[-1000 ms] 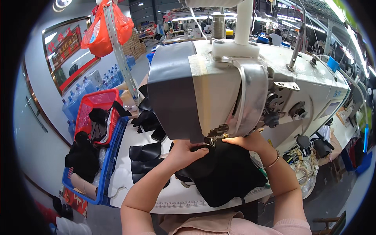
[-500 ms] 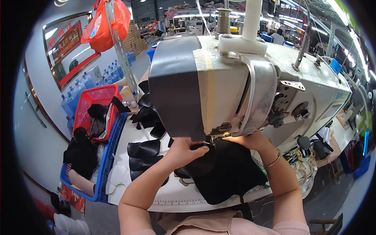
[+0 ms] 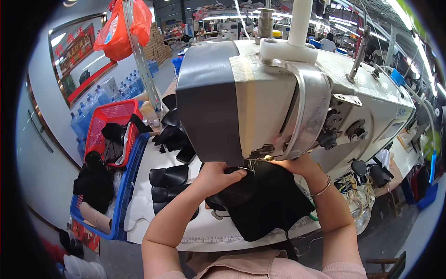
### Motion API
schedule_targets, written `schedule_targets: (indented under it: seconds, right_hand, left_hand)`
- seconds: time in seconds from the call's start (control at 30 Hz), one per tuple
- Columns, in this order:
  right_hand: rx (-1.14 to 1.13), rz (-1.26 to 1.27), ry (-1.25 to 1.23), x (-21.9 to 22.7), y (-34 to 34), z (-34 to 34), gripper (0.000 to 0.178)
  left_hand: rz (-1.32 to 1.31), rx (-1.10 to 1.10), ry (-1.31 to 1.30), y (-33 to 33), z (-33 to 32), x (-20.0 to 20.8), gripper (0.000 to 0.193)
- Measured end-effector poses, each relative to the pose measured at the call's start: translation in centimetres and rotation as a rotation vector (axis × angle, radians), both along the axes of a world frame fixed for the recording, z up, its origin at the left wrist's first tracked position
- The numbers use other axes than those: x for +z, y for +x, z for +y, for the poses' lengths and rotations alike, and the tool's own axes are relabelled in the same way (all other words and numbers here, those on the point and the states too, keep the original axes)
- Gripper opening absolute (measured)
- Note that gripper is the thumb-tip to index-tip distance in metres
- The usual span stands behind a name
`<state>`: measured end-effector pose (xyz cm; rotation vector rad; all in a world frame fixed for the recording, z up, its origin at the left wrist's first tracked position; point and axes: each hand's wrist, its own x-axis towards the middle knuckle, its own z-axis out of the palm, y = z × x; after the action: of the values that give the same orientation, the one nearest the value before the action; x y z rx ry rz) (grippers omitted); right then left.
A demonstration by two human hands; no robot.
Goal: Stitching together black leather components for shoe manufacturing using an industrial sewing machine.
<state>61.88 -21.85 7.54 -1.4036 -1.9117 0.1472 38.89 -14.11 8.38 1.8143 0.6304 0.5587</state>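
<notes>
A black leather piece (image 3: 272, 204) with a matte underside lies under the needle area (image 3: 251, 163) of a large sewing machine (image 3: 274, 102), its lower edge draping toward me over the white table. My left hand (image 3: 214, 180) is closed on the left part of the piece, thumb on top beside the presser foot. From the right, my right hand (image 3: 296, 165) rests on the piece's upper edge, its visible digit stretched out toward the needle. The machine head hides most of that hand's other fingers. A small light shines on the stitching spot.
Left of my arm lie several black leather pieces (image 3: 168, 176) and a dark phone (image 3: 186, 153). Beyond stand a blue crate (image 3: 121, 218) and a red basket (image 3: 114, 109) with black pieces. Tape rolls and tools (image 3: 355, 204) clutter the right side. A ruler strip (image 3: 218, 241) edges the table.
The black piece has shifted slightly up and left, toward the needle. My right hand has slid a little farther under the machine head; my left hand stays almost in place.
</notes>
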Motion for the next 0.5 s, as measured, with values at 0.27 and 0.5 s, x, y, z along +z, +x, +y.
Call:
schedule_targets:
  seconds: [0.27, 0.5]
  right_hand:
    - [-0.433, 0.103, 0.325, -2.8, 1.5, -4.2, 0.018]
    - [-0.398, 0.618, -0.038, -12.9, -4.0, -13.8, 0.017]
  left_hand:
    - [0.112, -0.051, 0.02, -1.0, 0.3, 0.4, 0.039]
    - [0.129, -0.155, -0.225, -1.3, 1.1, -0.8, 0.051]
